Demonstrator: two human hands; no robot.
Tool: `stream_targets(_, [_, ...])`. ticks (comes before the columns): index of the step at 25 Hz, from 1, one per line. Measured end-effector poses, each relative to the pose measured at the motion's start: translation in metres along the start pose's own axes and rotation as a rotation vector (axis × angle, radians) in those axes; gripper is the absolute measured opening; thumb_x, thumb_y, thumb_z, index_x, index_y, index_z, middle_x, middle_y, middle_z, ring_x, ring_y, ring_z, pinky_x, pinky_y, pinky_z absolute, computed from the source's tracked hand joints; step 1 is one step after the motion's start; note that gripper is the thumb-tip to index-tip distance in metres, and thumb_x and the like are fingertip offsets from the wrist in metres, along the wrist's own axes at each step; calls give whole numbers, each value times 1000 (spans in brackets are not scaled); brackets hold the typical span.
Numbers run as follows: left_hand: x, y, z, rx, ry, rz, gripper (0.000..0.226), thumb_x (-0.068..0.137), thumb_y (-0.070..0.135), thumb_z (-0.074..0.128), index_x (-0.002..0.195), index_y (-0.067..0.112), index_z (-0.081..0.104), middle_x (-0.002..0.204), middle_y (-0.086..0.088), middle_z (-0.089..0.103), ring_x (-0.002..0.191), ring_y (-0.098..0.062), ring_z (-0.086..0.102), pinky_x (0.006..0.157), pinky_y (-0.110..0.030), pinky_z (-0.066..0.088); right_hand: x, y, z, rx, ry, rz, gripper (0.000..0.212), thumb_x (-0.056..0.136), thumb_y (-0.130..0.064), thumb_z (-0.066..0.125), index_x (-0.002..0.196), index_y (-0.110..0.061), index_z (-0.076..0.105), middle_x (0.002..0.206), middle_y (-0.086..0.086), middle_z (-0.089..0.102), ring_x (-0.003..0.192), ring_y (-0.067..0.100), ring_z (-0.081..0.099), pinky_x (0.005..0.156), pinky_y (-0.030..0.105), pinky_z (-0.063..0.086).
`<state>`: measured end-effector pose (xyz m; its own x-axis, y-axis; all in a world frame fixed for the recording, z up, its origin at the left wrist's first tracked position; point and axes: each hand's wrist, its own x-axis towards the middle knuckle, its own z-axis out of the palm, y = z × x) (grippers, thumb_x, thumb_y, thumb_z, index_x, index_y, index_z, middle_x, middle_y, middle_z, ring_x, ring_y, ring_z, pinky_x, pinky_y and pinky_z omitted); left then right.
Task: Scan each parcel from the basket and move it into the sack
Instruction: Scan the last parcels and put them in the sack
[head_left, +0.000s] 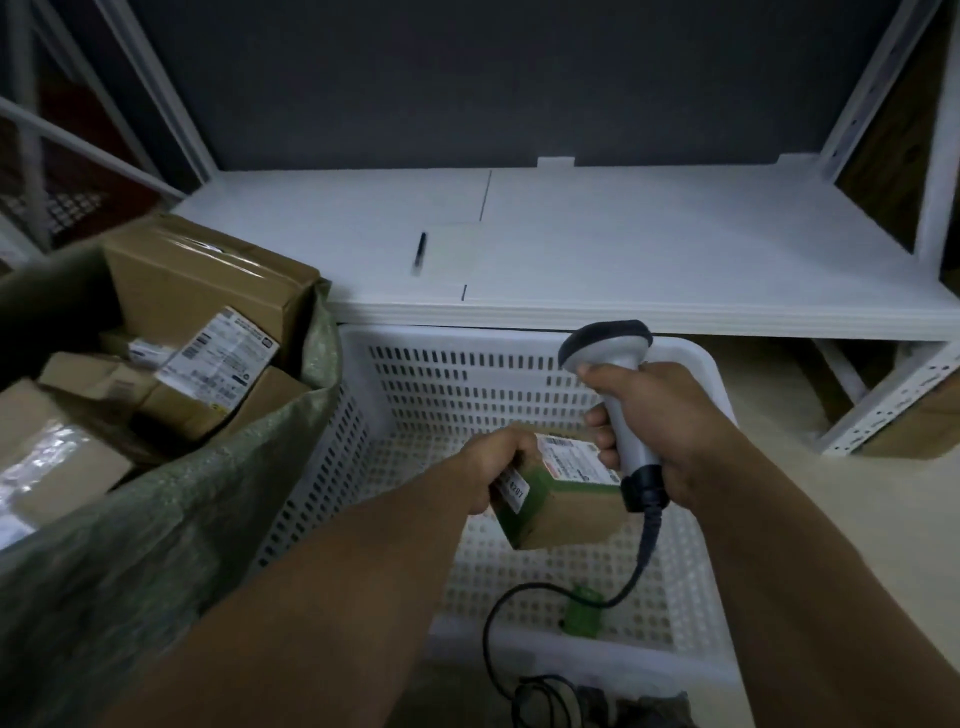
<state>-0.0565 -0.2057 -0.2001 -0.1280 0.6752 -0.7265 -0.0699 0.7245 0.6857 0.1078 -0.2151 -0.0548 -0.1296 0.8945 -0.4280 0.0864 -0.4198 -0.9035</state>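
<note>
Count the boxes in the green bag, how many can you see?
About 4 in the green sack: big box at the back, labelled box mid, small box left, taped box front. More may be hidden underneath.

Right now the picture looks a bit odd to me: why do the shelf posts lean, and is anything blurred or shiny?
Head view: the wide-angle lens bows the shelf posts outward; the light is dim and even; the pen on the shelf is smeared by blur; tape on the boxes in the sack glares white; the parcel label is too soft to read.
</note>
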Motion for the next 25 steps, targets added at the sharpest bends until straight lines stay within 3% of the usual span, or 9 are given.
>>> stream_targets(2, [-22,10,-18,-123,-31,-13,11,79,18,61,74,11,67,64,-7,69,65,-24,62,70,-31,50,1,-3,12,30,5,-26,26,96,-28,69,102,-3,65,67,11,62,44,17,53,44,27,47])
stream_targets(4, [-39,18,-37,-238,-37,-10,25,85,19,56,66,12,69,58,-5,66,67,-22,58,72,-31,49,2,-5,25,72,19,-54,26,97,-31,68,101,-6,63,67,10,62,44,18,54,44,27,47])
stream_targets(7, [-62,29,-66,-387,-40,44,16,86,22,57,88,12,69,77,-9,68,78,-24,59,84,-37,48,0,-8,48,125,15,-107,28,97,-33,68,95,-5,62,67,11,61,48,22,58,49,31,50])
stream_targets(10, [-73,32,-89,-490,-55,119,22,86,21,58,101,13,71,91,-11,72,92,-29,62,96,-46,48,-3,-7,70,115,7,-163,28,98,-34,67,92,-6,66,67,8,66,64,25,70,64,39,58])
stream_targets(13, [-88,31,-102,-551,-93,193,27,87,15,55,110,11,70,88,-12,76,96,-33,66,92,-52,53,-6,-10,86,66,19,-215,30,97,-38,66,90,-9,68,66,1,73,72,21,74,75,40,59])
stream_targets(15, [-93,30,-109,-588,-101,215,29,86,6,53,110,9,68,96,-15,73,101,-37,66,93,-58,54,-8,-16,93,75,28,-247,25,98,-38,64,91,-14,67,74,3,73,75,20,73,76,39,58])
stream_targets(17, [-94,31,-116,-594,-125,221,32,84,-3,50,109,8,67,106,-16,69,112,-38,63,95,-56,55,-10,-21,97,92,30,-267,19,99,-37,64,93,-20,66,83,8,72,77,21,70,78,39,57])
stream_targets(20, [-89,29,-120,-602,-156,229,37,79,-6,53,110,8,68,117,-16,65,122,-37,58,90,-48,60,-10,-20,103,70,15,-267,15,99,-36,64,95,-22,65,87,8,69,78,19,69,71,34,57])
stream_targets(25, [-81,30,-132,-568,-98,277,32,85,0,62,115,6,68,111,-13,69,111,-30,63,94,-38,59,-10,-19,107,70,-23,-227,13,100,-32,64,95,-19,64,82,5,68,73,13,71,53,22,55])
